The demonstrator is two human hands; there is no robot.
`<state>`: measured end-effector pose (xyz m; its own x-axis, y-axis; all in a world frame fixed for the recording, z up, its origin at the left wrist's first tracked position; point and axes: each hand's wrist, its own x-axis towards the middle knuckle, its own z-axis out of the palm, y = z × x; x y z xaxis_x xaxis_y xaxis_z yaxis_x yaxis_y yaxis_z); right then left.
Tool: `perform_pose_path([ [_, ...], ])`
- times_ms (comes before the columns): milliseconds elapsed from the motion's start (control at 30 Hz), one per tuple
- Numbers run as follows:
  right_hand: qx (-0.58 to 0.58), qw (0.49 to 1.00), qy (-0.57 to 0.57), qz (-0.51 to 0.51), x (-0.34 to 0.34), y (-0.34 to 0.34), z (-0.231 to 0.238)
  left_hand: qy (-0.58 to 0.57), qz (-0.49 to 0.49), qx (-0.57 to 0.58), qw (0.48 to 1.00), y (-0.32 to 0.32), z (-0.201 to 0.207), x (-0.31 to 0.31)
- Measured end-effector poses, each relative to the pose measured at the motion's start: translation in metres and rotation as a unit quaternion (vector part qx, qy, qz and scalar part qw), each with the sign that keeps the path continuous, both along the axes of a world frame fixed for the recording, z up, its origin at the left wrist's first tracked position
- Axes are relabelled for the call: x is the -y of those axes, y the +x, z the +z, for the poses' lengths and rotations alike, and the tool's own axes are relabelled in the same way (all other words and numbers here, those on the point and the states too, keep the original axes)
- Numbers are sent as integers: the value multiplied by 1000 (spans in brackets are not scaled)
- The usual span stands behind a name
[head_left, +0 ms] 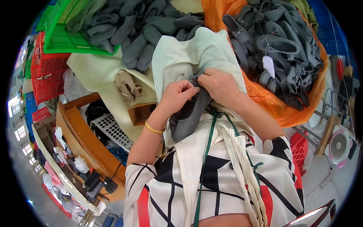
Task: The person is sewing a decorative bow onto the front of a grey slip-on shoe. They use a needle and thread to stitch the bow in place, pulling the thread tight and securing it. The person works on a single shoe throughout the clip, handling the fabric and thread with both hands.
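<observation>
At centre, right hand (pixel 220 85) clamping fingers on grey shoe (pixel 191 115), left hand (pixel 174 95) pinching fingers together; work seemingly unfinished, heaped shoes (pixel 133 50) lying at eleven, two o'clock.

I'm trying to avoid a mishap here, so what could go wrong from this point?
The grey shoe could slip if the left hand and right hand loosen their fingertip hold. The green cord hanging close by might catch on it. The grey shoes heaped in the orange sack could spill if it gets knocked.
</observation>
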<state>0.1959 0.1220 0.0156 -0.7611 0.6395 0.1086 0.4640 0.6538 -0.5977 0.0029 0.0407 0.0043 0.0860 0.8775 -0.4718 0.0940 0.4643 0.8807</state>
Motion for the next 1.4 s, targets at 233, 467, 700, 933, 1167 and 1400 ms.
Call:
perform_pose_path([
  [233, -47, 997, -56, 4, -4, -2, -13, -44, 75, 101, 991, -8, -19, -4],
  [467, -218, 876, -408, -138, 4, -4, -24, -108, 122, 153, 975, -2, -14, 0],
  [700, -616, 394, -605, -316, -53, 161, -78, -164, 194, 304, 918, -11, -17, 7],
  [933, -530, 422, -80, -731, -74, 416, -111, -162, 169, 347, 908, -12, -23, 7],
  [1167, -427, 572, -62, -698, -53, 368, -105, 62, 76, -14, 995, -2, -10, -12],
  [1400, -362, 624, -19, -692, -52, 361, -102, 101, 57, -41, 992, 4, -21, -23],
])
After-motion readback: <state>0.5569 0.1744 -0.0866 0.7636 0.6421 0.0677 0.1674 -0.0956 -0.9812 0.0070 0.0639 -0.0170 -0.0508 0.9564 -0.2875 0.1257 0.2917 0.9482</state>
